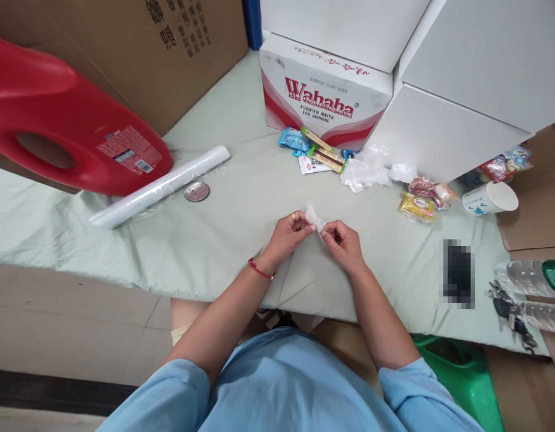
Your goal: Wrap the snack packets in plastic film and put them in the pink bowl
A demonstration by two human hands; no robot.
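Head view: a small, crumpled, see-through white scrap [313,217], maybe thin plastic, is between the person's two hands, near the middle of the counter [248,207] with its pale green cover. The fingers of the left hand [287,235] pinch one side of it. The fingers of the right hand [344,241] pinch the other side, just beside them. I cannot tell if the scrap touches the counter.

It looks very thin, so a hard pull with both hands could rip it. If the pinch is too loose, it could slip out and drop. It is so light that a puff of air might blow it away. If it fell near the crumpled clear plastic bags [365,168], it could be hard to pick out, because they look much the same.

The thin red string bracelet [260,269] on the left wrist could catch on loose plastic. The long white plastic-wrapped roll [162,187] lies to the left, well apart from the hands. A bump from the left arm could make it roll toward the front edge.
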